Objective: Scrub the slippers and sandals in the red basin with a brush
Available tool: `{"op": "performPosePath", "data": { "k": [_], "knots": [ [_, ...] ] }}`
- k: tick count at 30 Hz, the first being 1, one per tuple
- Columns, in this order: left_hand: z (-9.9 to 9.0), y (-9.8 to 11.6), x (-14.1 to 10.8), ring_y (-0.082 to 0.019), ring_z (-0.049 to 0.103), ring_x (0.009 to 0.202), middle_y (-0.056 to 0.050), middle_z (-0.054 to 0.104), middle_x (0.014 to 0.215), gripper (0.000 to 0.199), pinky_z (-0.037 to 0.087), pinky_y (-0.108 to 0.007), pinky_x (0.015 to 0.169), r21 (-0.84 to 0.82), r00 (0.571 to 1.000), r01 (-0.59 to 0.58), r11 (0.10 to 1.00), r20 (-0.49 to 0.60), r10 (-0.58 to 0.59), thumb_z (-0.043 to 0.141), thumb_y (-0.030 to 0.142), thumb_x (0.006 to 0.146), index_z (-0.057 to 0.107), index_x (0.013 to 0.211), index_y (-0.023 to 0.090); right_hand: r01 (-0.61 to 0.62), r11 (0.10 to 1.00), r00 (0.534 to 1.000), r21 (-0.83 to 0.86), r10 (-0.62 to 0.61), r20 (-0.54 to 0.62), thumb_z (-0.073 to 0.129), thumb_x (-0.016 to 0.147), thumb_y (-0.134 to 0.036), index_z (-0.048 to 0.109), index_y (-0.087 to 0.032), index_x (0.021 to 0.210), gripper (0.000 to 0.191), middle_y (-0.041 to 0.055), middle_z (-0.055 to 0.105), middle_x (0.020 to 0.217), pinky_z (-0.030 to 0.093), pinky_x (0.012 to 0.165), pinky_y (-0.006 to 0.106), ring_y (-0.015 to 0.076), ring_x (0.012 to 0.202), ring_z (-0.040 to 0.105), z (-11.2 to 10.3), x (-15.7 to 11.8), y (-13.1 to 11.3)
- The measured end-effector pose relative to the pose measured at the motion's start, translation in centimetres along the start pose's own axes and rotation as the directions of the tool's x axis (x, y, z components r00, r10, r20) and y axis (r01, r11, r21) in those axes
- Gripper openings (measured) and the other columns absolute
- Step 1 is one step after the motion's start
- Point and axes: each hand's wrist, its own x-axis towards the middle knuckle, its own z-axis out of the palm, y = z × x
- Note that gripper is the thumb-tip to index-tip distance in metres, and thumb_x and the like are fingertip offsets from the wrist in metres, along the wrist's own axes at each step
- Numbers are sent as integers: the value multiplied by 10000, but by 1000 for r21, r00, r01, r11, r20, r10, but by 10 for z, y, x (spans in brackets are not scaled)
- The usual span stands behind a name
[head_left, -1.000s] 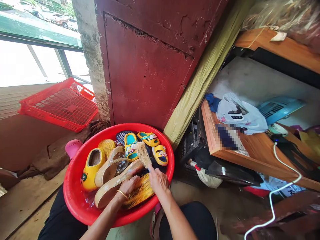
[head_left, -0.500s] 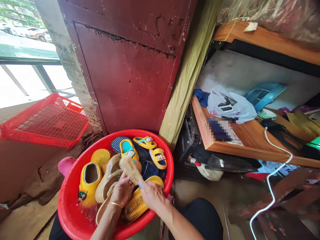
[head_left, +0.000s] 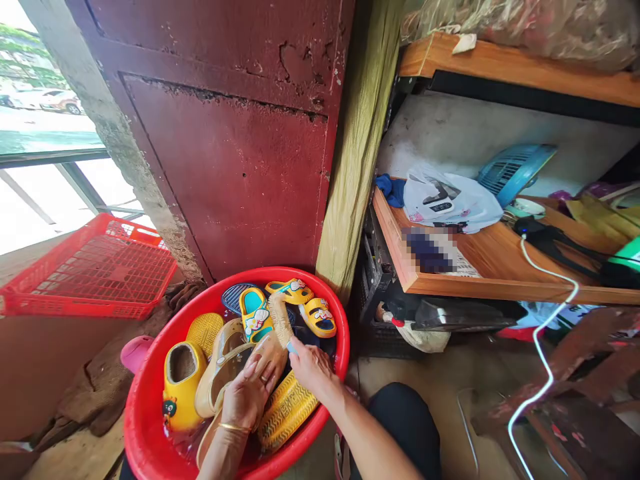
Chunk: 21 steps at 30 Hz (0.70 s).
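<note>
A scrubbing brush [head_left: 281, 321] with pale bristles and a blue handle is gripped in my right hand [head_left: 314, 365]. Its head lies by the toe of a beige clog [head_left: 273, 353], which my left hand [head_left: 251, 392] holds; whether its fingers go inside the clog I cannot tell. Both hands are over a red basin [head_left: 134, 417] of shoes in water. A second beige clog [head_left: 206, 393] sits left of my fingers. Below my right hand lies a yellow-soled shoe [head_left: 287, 415], sole up. A furry-lined yellow clog [head_left: 184, 393] is at the basin's left.
Yellow children's slippers [head_left: 255, 313] lie at the basin's far side. A red plastic crate [head_left: 95, 267] is at the left, and a maroon door [head_left: 235, 167] stands behind the basin. Right of it is a wooden shelf [head_left: 490, 283] with a plastic bag, fan and white cable.
The brush has moved toward the far side, from above my left fingers to the clog's toe, leaving more of the clog showing. My left hand has turned more palm up. The view has shifted slightly.
</note>
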Motion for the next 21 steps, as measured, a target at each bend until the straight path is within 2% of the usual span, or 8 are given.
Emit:
{"op": "performPosePath", "data": {
  "k": [4,8,10,13,17,19,21],
  "knots": [
    [-2,10,4,-226,742,896,-70,774,959,164,588,-483,940,-129,995,-21,991,-97,9,567,133,826,694,909,194,45,999,998,-26,-44,40,456,964,-234,582,-227,1409,462,110,771,973,556,768,320,252,871,735,0,-41,1],
    [3,15,5,-234,749,898,-93,764,884,154,608,-477,889,-182,985,-36,983,-171,4,531,157,883,680,849,174,70,996,997,-48,-68,43,472,960,-238,536,-216,1457,501,109,766,930,564,735,316,242,790,729,4,-68,0],
    [7,14,3,-240,751,924,-99,757,869,166,613,-460,878,-172,984,-11,985,-178,-20,520,149,893,672,830,169,61,996,998,-63,-60,11,474,970,-240,510,-226,1479,511,113,764,971,562,751,318,240,815,728,9,-63,-2],
    [11,10,-2,-240,752,921,-84,742,834,157,610,-465,885,-137,984,22,990,-174,-46,526,136,886,662,818,175,20,998,1000,-56,-20,-6,459,989,-245,494,-230,1491,503,115,763,999,557,749,312,238,840,733,10,-37,-5],
    [19,15,-7,-250,741,916,-95,734,877,137,608,-493,876,-84,987,45,995,-153,-58,529,202,898,657,854,180,-10,994,998,111,18,-65,442,1011,-286,484,-257,1496,488,87,771,1039,553,795,289,220,916,737,-3,-1,-3],
    [30,24,-4,-243,731,914,-104,725,899,153,614,-466,853,-73,990,16,997,-139,-26,530,262,907,659,903,181,3,972,992,233,27,-127,443,1011,-290,483,-230,1496,490,92,763,1119,541,879,288,213,1014,721,-10,6,0],
    [45,37,7,-218,718,923,-94,715,925,182,614,-409,842,-100,988,-89,991,-132,75,531,311,913,656,963,188,29,943,986,332,27,-163,450,1007,-295,496,-198,1487,492,99,737,1213,517,959,290,209,1107,693,-14,6,2]
  ]
}}
